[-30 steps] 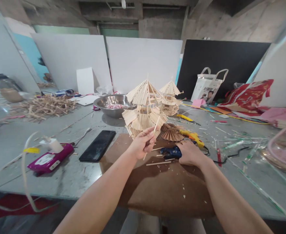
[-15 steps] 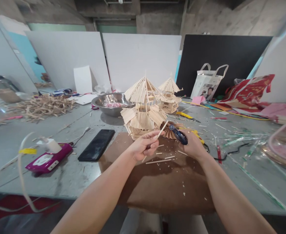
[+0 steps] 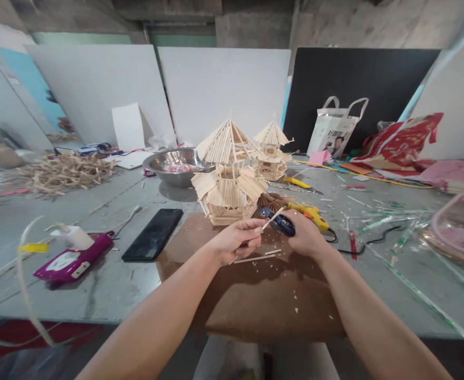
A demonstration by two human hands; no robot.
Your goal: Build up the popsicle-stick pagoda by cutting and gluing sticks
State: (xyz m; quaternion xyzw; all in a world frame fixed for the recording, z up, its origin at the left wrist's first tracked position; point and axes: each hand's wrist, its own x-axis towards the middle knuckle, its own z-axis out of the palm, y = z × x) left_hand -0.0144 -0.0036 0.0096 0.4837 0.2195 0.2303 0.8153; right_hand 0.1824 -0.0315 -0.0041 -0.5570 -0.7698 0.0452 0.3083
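Around the middle of the frame it's pretty crowded: a stick pavilion [image 3: 229,192] stands just beyond the hands, with a second stick pavilion [image 3: 272,158] behind it to the right and a metal bowl [image 3: 176,180] behind it to the left. Left of centre there's a black phone [image 3: 152,236], then a purple power strip [image 3: 71,264] at lower left and a messy heap of sticks [image 3: 67,173] further up. Right of centre, a yellow glue gun [image 3: 311,214] sits right behind the right hand [image 3: 305,232], close to some pleated brown paper [image 3: 272,201]. A few loose sticks [image 3: 254,259] and crumbs lie on the brown board [image 3: 271,311] under the hands. The thin stick [image 3: 273,217] itself is just right of centre, above the board, pinched between thumb and fingers of the left hand [image 3: 239,238]. Its long axis runs diagonally, lower left to upper right, free end up and right, crossing in front of the blue hand tool [image 3: 284,225]. Right hand's curled around that tool, head toward upper left; can't tell how wide the jaws are or whether they touch the stick.
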